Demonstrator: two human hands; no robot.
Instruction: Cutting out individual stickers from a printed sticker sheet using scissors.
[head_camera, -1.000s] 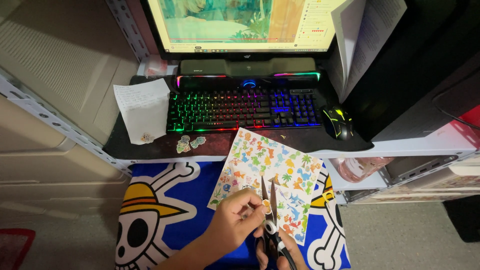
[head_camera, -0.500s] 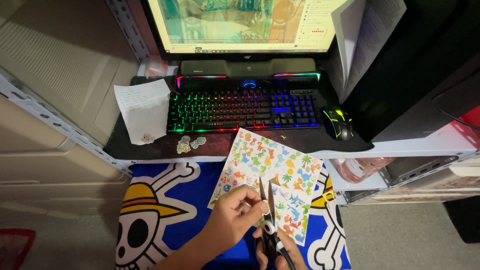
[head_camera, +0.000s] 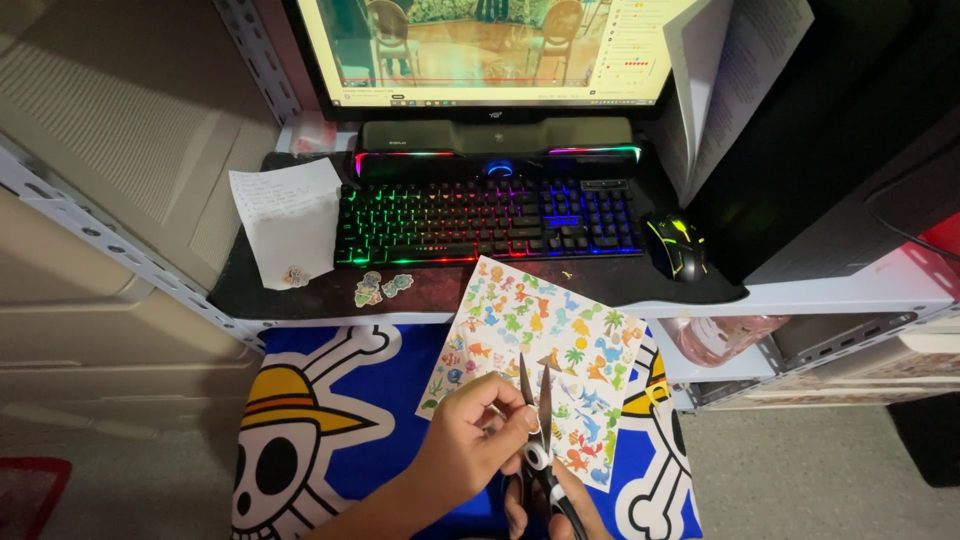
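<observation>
At the lower centre of the frame our left hand (head_camera: 470, 440) pinches the sticker sheet (head_camera: 535, 380) — its top edge rests on the counter (head_camera: 300, 295). Our right hand (head_camera: 545, 505), mostly hidden, clasps the scissors (head_camera: 535, 440) — blades slightly parted over the sheet.

Bare hands and forearm, nothing worn

The left hand (head_camera: 470, 440) and its forearm show no sleeve, ring, watch or glove; of the right hand (head_camera: 560, 505), only bare fingers appear at the near edge, short-nailed and unadorned.

A bright rectangular monitor screen (head_camera: 490, 50) stands behind the keyboard, showing green-brown imagery
</observation>
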